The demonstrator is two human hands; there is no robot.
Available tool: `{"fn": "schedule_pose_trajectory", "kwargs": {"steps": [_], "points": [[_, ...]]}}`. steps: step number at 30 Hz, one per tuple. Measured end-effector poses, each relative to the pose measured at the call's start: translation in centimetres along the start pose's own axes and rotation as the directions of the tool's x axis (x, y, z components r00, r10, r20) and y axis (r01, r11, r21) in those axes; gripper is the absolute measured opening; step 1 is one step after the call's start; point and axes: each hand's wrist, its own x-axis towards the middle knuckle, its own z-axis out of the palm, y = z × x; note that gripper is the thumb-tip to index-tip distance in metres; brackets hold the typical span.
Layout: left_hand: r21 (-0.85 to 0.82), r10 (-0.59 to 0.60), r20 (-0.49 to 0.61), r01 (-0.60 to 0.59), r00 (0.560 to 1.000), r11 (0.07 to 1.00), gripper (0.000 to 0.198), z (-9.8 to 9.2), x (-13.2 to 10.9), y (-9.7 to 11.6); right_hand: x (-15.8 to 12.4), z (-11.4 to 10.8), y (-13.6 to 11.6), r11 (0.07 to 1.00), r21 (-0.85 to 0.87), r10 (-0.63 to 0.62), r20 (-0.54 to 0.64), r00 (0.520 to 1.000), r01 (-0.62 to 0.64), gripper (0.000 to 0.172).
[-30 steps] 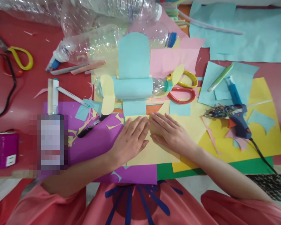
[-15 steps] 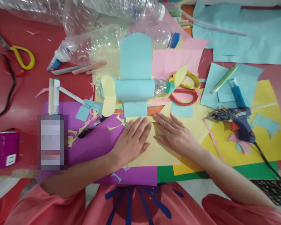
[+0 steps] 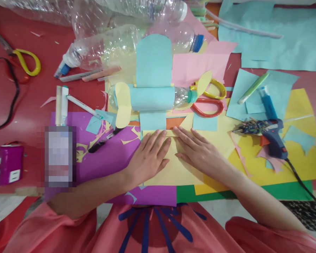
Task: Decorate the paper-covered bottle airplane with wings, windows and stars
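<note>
Left hand (image 3: 147,156) and right hand (image 3: 198,151) flat, fingers extended, palms down on cream paper sheet (image 3: 173,172), near side of blue-paper-wrapped plastic bottle (image 3: 152,98). Glue gun (image 3: 277,140) right of bottle.

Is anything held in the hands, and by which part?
Nothing is gripped: the left hand and right hand rest palm-down on the cream paper.

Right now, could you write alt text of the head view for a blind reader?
A person's left hand and right hand lie palm-down on a pale yellow paper sheet. Beyond them lies a clear plastic bottle wrapped in light blue paper; a dark blue glue gun rests at right.
</note>
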Motion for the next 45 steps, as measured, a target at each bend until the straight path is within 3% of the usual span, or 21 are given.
{"fn": "schedule_pose_trajectory", "kwargs": {"steps": [8, 14, 16, 21, 24, 36, 45], "points": [[-0.036, -0.013, 0.095, 0.016, 0.995, 0.999, 0.056, 0.1, 0.0, 0.0, -0.5, 0.2, 0.1, 0.995, 0.076, 0.066, -0.012, 0.998, -0.065, 0.056], [0.021, 0.004, 0.120, -0.007, 0.993, 1.000, 0.052, -0.3, 0.1, 0.2, -0.2, -0.6, 0.2, 0.995, 0.097, -0.002, -0.121, 0.993, 0.014, 0.035], [0.033, 0.011, 0.105, -0.014, 0.994, 0.999, 0.052, -0.4, 0.1, 0.3, -0.2, -0.3, -0.2, 0.994, 0.108, 0.019, -0.125, 0.992, -0.005, 0.041], [0.061, 0.022, 0.078, -0.027, 0.997, 0.998, 0.052, -0.6, 0.2, 0.3, -0.4, 0.9, -1.1, 0.994, 0.101, 0.054, -0.060, 0.997, -0.047, 0.076], [0.069, 0.022, 0.078, -0.027, 0.997, 0.997, 0.051, -0.6, 0.1, 0.3, -0.6, 1.3, -1.2, 0.994, 0.095, 0.061, -0.034, 0.998, -0.058, 0.082], [0.027, 0.016, 0.099, -0.019, 0.995, 0.999, 0.050, -0.5, 0.0, 0.5, -0.7, 1.4, -1.4, 0.994, 0.086, 0.073, -0.024, 0.997, -0.071, 0.083], [0.080, 0.033, 0.079, -0.039, 0.996, 0.996, 0.050, -0.5, 0.0, 0.5, -0.8, 1.4, -1.4, 0.998, 0.027, 0.053, -0.013, 0.999, -0.053, 0.073]]}}
